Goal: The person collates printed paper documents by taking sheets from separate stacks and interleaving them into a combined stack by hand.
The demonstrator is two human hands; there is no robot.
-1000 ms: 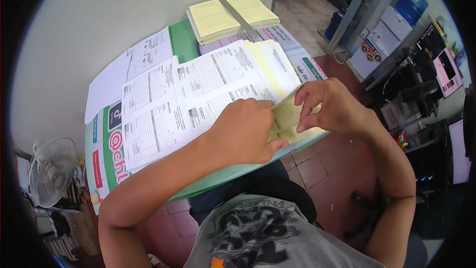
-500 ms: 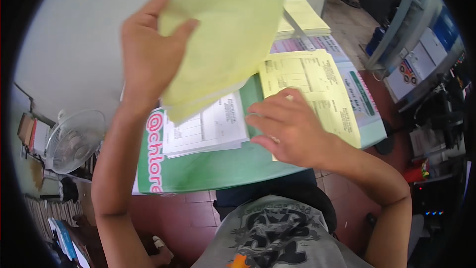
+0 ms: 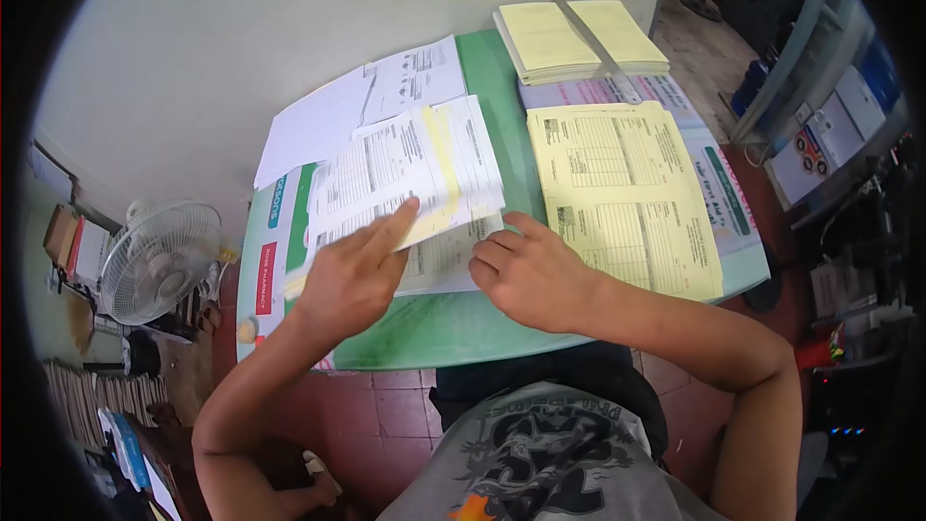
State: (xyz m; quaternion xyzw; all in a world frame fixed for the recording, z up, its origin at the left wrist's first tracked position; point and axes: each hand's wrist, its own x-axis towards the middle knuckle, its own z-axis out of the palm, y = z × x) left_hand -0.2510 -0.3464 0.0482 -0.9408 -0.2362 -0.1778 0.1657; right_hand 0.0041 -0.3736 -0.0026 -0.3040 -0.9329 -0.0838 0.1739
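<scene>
My left hand [image 3: 362, 275] holds a thin set of printed forms [image 3: 386, 169], white on top with a yellow strip showing between sheets. The set is tilted above a white form pile [image 3: 439, 260]. My fingers lie over its lower edge; the thumb is mostly hidden. At the lower right corner of that pile is my right hand [image 3: 531, 270], its fingers curled in. Whatever they may pinch is hidden. To the right lies a stack of yellow printed forms [image 3: 627, 198], apart from both hands.
Blank-backed white papers [image 3: 323, 130] lie at the back left of the green table [image 3: 434, 338]. A metal ruler [image 3: 593, 43] rests across a yellow paper stack [image 3: 531, 34] at the back right. A fan [image 3: 149, 260] stands left, and a wall [image 3: 289, 19] borders the far side.
My left hand has come down toward me, and its raised yellow sheets now show a white printed side over the pile. My right hand's fingers have curled in, moving slightly lower.
</scene>
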